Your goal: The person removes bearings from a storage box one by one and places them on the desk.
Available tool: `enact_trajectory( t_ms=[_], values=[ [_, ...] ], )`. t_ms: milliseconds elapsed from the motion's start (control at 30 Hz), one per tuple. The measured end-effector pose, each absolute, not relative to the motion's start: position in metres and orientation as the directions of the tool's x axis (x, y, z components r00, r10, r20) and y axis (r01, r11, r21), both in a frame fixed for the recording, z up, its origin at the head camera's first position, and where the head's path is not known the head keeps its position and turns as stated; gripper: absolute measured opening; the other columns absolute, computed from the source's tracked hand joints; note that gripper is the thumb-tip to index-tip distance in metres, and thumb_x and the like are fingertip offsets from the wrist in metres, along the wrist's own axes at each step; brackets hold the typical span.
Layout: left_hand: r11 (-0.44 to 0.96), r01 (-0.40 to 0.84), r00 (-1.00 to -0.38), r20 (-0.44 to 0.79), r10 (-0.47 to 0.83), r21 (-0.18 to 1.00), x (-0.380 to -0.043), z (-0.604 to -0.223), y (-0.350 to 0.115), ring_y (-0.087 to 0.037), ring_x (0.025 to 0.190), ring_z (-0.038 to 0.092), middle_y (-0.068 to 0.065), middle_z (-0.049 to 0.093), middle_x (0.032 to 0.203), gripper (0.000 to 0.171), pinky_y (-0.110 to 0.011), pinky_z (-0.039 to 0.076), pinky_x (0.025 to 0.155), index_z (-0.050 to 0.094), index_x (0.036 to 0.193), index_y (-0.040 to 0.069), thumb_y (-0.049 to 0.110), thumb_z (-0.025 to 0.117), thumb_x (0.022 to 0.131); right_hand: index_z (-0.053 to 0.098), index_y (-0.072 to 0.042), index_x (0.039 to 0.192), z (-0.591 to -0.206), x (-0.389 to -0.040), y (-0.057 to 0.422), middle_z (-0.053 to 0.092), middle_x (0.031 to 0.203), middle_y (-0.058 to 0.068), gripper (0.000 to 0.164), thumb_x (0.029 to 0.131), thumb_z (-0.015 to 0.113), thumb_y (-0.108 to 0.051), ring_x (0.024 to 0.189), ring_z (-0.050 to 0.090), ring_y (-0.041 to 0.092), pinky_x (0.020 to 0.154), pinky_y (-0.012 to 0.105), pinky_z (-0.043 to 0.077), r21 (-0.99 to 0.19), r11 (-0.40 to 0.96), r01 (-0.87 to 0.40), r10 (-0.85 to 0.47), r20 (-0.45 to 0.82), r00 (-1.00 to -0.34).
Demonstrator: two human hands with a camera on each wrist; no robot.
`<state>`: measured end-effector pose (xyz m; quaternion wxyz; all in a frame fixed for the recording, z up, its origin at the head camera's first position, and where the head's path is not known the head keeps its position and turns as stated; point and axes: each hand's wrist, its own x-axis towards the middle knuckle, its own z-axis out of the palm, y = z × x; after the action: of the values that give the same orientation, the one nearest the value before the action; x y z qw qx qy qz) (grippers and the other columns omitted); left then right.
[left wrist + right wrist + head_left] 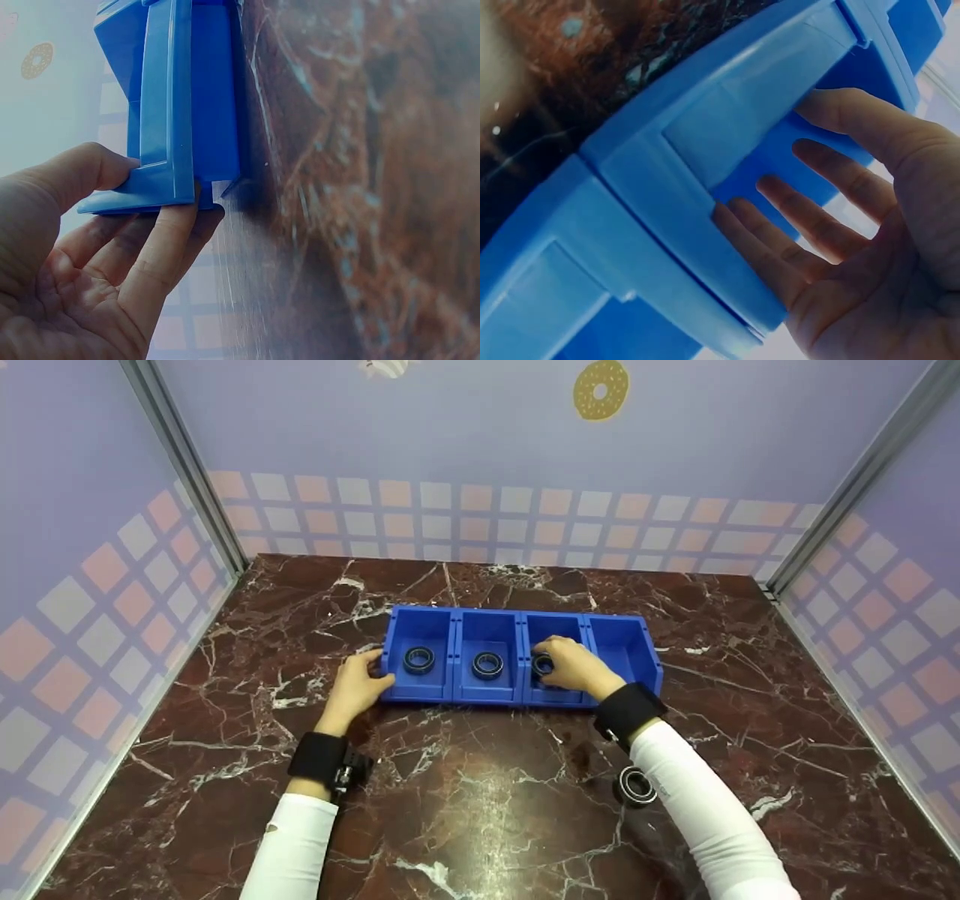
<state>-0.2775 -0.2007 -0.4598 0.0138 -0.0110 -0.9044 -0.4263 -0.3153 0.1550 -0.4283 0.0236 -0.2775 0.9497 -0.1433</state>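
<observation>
A blue bin row (487,705) with several compartments stands on the table. My left hand (356,686) grips its left end; in the left wrist view the thumb (112,166) lies on the wall's inner side, the other fingers outside it. One black-and-silver ball bearing (418,660) lies flat in the leftmost compartment, another bearing (487,665) in the second. Over the third compartment my right hand (574,664) reaches in, fingers (832,176) loosely spread with nothing visible between them. Right by its fingertips is a third bearing (541,664), partly covered by the hand in the head view.
Another bearing (637,786) lies on the marbled dark red table (465,810), beside my right sleeve (701,810). The rightmost compartment (622,649) shows its bare floor. Patterned panels (487,450) enclose the table at the back and both sides.
</observation>
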Motion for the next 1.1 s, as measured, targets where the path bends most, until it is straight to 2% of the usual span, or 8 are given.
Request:
enact_trajectory(
  t_ms=[233,600,1100],
  values=[
    [0.635,0.022,-1.0,0.02,0.011,0.772,-0.277,-0.459,-0.201,-0.045,0.137,0.054,-0.034,0.054,0.146,0.057,-0.055,0.046,0.114,0.047,0.147,-0.011,0.006,0.062,0.094,0.066,0.008,0.127,-0.431,-0.317,0.15,0.069,0.12,0.027,0.05,0.08,0.077,-0.005,0.116,0.065,0.043,0.103,0.054,0.053,-0.238,0.843,-0.483,-0.502,-0.02,-0.865],
    [0.627,0.021,-1.0,0.02,0.009,0.778,-0.278,-0.46,-0.2,-0.044,0.135,0.057,-0.033,0.057,0.142,0.058,-0.053,0.048,0.112,0.047,0.147,-0.012,0.007,0.062,0.094,0.069,0.004,0.106,-0.434,-0.319,0.148,0.068,0.103,0.024,0.032,0.076,0.075,-0.003,0.101,0.067,0.043,0.087,0.057,0.056,-0.217,0.844,-0.491,-0.504,-0.004,-0.864],
    [0.626,0.026,-1.0,0.027,0.008,0.78,-0.277,-0.459,-0.201,-0.046,0.137,0.054,-0.035,0.054,0.144,0.059,-0.054,0.047,0.113,0.046,0.146,-0.014,0.006,0.063,0.093,0.065,0.002,0.098,-0.439,-0.33,0.144,0.067,0.103,0.023,0.024,0.075,0.071,-0.003,0.1,0.065,0.042,0.087,0.056,0.054,-0.229,0.862,-0.453,-0.477,-0.063,-0.877]
  ],
)
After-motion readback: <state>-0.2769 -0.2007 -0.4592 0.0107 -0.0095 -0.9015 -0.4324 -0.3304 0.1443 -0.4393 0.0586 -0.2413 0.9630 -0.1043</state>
